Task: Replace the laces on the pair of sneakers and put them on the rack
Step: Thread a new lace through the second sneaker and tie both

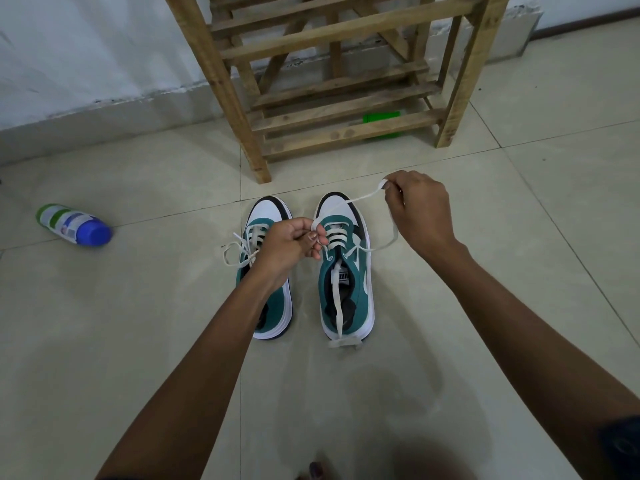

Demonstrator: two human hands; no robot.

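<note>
Landmark: rack (332, 81), shelves bare of shoes.
Left shoe (268, 268): on floor before rack; laced, bow tied.
Right shoe (346, 268): beside it, nearer rack's right leg; eyelets threaded, lace (360, 195) untied, one end trailing past the heel.
Left hand (291, 244): pinching lace over right shoe's eyelets.
Right hand (419, 209): pinching a lace loop, raised toward rack.
Bottle (74, 225): lying well left of rack.
Remaining, judged: tie right shoe; rack both.

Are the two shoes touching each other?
Apart. The head view shows a strip of bare floor running between the left shoe and the right shoe along their whole length.
</note>
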